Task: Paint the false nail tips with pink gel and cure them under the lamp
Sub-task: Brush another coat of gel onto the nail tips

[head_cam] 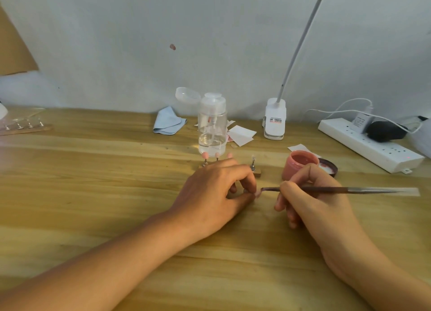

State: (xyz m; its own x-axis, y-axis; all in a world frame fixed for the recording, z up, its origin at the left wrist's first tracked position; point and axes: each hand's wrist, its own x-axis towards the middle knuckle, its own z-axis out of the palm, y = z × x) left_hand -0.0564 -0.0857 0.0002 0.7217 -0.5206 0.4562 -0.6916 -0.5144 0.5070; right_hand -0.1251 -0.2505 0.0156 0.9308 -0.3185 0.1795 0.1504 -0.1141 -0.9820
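Observation:
My left hand [217, 189] pinches a small false nail tip [258, 193] between thumb and forefinger, low over the wooden table. My right hand [310, 194] grips a thin brush [349, 190] like a pen, its bristles touching the tip. Just behind the left hand stands a wooden holder [256, 172] with pink-painted tips [205, 155] on metal stands, partly hidden by my fingers. An open jar of pink gel [299, 165] sits behind my right hand, its dark lid [328, 166] beside it. The white clip lamp [275, 119] stands at the back, its neck rising out of view.
A clear pump bottle [212, 126] with liquid stands behind the holder, with a blue cloth [168, 122] and white paper pieces [242, 134] nearby. A white power strip [370, 145] with plugs lies at the right. Another strip of nail stands [25, 126] lies far left.

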